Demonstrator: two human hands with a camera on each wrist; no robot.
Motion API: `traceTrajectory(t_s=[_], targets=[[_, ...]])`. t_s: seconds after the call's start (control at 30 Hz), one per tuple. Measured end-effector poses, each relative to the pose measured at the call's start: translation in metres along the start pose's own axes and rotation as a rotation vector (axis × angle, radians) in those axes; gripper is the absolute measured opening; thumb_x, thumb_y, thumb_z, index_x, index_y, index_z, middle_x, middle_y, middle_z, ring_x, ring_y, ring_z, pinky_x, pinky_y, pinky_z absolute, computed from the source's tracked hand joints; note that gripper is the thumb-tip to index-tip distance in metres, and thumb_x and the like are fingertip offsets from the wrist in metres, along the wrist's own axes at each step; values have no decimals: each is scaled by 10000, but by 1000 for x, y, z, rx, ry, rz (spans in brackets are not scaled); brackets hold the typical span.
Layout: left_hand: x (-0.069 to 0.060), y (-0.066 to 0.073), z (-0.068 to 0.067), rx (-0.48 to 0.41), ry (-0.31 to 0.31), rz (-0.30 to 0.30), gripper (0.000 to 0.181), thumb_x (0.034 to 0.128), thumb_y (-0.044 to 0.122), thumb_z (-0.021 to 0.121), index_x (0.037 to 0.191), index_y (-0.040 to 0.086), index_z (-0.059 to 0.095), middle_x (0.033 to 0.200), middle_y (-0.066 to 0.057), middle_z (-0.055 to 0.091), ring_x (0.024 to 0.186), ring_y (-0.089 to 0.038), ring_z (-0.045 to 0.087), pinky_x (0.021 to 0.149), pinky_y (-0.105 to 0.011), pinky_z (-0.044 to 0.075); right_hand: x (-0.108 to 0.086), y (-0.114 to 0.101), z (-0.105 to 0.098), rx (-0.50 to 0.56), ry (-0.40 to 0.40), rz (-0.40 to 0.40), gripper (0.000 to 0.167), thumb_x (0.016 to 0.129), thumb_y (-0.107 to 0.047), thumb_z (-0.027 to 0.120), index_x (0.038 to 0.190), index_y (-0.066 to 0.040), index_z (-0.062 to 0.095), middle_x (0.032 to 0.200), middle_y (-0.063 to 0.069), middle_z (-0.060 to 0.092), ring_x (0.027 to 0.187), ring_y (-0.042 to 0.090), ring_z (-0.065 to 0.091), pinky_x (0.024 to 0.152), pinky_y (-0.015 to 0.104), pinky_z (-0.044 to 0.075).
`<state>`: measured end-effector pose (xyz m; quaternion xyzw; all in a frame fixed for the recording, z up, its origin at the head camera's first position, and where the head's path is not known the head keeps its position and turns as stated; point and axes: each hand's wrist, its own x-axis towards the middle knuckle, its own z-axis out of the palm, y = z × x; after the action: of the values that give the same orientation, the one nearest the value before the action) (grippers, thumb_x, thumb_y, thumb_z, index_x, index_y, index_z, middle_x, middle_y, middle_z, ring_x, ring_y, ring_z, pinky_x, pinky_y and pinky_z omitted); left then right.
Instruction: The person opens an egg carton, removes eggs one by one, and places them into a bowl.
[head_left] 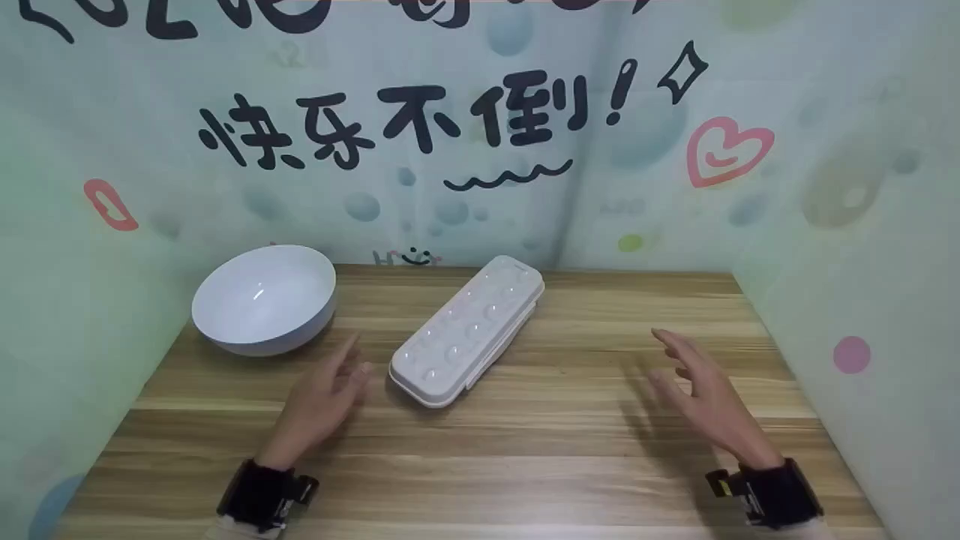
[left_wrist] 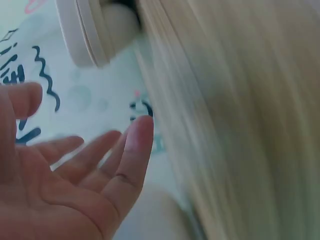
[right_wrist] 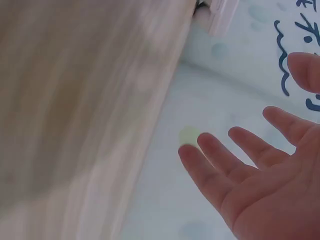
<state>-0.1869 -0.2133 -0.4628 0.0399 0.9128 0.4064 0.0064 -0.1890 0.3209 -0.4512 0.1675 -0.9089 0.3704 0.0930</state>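
so a white plastic case (head_left: 466, 334), long with rounded corners and small round bumps on its lid, is set slantwise on the wood-grain desk (head_left: 570, 450), with its far end put right up by the middle of the back edge and its near end pointed roughly toward the front left corner. The lid is kept down on it. A round, glossy white bowl (head_left: 262, 296) with a bluish-looking outside is placed at the back left corner, apart from the case. The left hand (head_left: 319, 401) is held between the bowl and the case's near end, just beside the case but not touched to it; its grip is released, fingers kept loose and a bit bent. The right hand (head_left: 709, 401) is held over toward the right edge, well apart from the case, its grip released too, fingers spread. A black device (head_left: 259, 495) is strapped on the left wrist, and a pale cloth backdrop (head_left: 300, 214) printed with dark lettering (head_left: 532, 112) is hung behind the back edge
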Motion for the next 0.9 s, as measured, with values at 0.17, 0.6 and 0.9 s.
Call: traceTrajectory(t_s=[0.17, 0.6, 0.9], targets=[[13, 11, 14, -157, -28, -38, 692, 1106, 450, 530, 1671, 117, 310, 1640, -202, 432, 1429, -387, 525, 1156, -537, 464, 37, -9, 0, 125, -86, 33, 558, 1114, -246, 578, 1626, -107, 406, 1633, 179, 415, 1428, 434, 490, 1121, 613, 461], [26, 30, 46, -400, -78, -151, 642, 1085, 376, 601, 1618, 84, 394, 1572, -214, 477, 1197, -301, 642, 830, -361, 635, 127, -24, 42, 298, -190, 218, 582, 1096, -294, 593, 1595, -42, 429, 1599, 250, 447, 1326, 473, 578, 1096, 568, 509], [30, 30, 46, -420, -91, -143, 567, 1083, 252, 597, 1592, 64, 430, 1567, -216, 486, 1204, -288, 625, 890, -385, 613, 152, -32, 71, 368, -202, 299, 586, 1087, -227, 575, 1593, 13, 402, 1603, 301, 414, 1392, 470, 521, 1120, 559, 496]])
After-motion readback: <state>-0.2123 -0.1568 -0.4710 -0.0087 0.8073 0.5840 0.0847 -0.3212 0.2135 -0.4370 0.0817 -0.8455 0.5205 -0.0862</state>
